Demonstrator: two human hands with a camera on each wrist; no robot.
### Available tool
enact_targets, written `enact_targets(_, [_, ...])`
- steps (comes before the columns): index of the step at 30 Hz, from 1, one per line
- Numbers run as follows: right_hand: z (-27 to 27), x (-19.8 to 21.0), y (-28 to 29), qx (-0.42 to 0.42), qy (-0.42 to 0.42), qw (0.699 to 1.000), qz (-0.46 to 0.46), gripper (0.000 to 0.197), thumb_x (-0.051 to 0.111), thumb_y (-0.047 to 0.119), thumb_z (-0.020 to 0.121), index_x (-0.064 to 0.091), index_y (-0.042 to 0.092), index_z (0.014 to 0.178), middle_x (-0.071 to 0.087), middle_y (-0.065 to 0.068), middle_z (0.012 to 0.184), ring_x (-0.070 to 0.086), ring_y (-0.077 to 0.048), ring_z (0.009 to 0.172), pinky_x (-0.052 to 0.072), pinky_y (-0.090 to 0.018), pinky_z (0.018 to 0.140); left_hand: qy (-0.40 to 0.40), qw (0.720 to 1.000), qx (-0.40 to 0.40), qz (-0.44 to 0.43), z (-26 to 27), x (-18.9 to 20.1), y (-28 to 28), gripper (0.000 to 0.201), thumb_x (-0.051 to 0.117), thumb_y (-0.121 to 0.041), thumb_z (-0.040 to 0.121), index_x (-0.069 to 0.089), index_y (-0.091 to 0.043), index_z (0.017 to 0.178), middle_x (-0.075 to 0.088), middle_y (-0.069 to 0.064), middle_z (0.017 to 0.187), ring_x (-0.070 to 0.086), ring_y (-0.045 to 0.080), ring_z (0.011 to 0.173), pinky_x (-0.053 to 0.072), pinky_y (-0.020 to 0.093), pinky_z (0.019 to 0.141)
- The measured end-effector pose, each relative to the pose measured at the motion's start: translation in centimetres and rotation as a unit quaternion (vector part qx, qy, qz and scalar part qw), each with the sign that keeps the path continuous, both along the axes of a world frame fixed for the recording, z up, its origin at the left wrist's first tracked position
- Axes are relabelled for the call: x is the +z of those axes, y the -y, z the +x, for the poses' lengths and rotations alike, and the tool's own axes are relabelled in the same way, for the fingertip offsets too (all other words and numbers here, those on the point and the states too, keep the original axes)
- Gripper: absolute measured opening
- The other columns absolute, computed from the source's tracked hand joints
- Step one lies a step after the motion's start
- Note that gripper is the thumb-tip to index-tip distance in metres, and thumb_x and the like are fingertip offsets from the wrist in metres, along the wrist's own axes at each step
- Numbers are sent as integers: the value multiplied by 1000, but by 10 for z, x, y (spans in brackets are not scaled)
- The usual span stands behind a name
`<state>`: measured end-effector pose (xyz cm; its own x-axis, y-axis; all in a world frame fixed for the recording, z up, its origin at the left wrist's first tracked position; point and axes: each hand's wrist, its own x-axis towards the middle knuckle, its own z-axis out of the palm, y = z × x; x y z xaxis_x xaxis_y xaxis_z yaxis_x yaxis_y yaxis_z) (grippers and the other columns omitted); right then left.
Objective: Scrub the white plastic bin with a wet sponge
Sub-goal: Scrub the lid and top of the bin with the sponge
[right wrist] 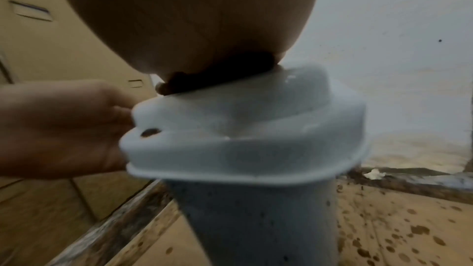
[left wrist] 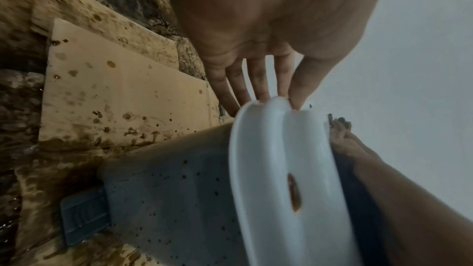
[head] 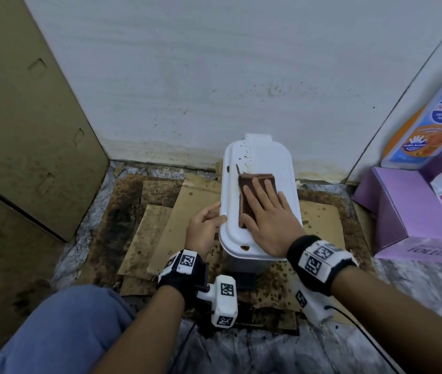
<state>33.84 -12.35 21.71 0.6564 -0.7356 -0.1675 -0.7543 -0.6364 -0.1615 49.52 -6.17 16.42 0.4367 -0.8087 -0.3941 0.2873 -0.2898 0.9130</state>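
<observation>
The white plastic bin (head: 263, 157) stands on stained cardboard against the wall, its lid down and spotted with brown drops. A dark brown sponge (head: 252, 182) lies on the lid. My right hand (head: 265, 214) presses flat on the sponge with its fingers straight. My left hand (head: 206, 222) grips the lid's left edge, thumb on top and fingers under the rim. In the left wrist view the left hand (left wrist: 268, 48) pinches the lid's rim (left wrist: 276, 159). In the right wrist view the palm (right wrist: 194, 17) covers the sponge (right wrist: 217, 76) on the lid (right wrist: 243, 128).
Wet, brown-stained cardboard sheets (head: 160, 220) cover the floor around the bin. A tall cardboard panel (head: 25, 117) stands at the left, and a purple box (head: 408, 211) with a bottle (head: 430, 125) at the right. A black pedal (left wrist: 84, 215) sticks out at the bin's base. My knee (head: 66, 325) is at the lower left.
</observation>
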Motion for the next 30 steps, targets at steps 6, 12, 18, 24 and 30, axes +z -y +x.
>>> enact_targets(6, [-11,-1,-17,33,1,999,-24,78,-1,59,85,-1,24,154,-15,1,161,-21,-20,147,-8,-40,120,-12,999,29,-35,-3,-4,10,32,65,-17,92,66,-21,124,70,4,119,67,24,109,52,47,98])
enact_targets(12, [28,-2,17,43,0,997,-57,83,-1,62,83,3,20,154,-11,-2,162,-13,-23,149,-1,-46,121,-29,996,52,-60,-8,-8,11,26,63,-13,94,66,-20,120,73,-2,105,70,17,95,56,29,79])
enact_targets(18, [26,-5,11,42,-14,998,-41,80,-3,60,84,-8,22,153,-17,-2,161,-21,-22,147,-3,-45,121,-24,997,46,-60,-3,-9,14,25,62,-10,94,68,-25,113,69,9,109,68,23,95,56,35,85])
enact_targets(24, [6,-10,-23,54,-1,998,-41,70,9,56,93,-6,26,154,-19,2,160,-25,-18,146,-8,-42,120,-65,995,44,-66,-2,-5,12,30,57,-2,95,64,-11,123,71,2,103,70,8,83,57,21,70])
enact_targets(30, [42,1,32,5,-31,999,-10,69,12,58,95,-9,28,153,-21,2,160,-21,-19,147,-5,-45,120,-79,994,48,-51,0,-3,13,32,59,-2,94,64,-7,125,69,8,111,65,22,98,56,27,82])
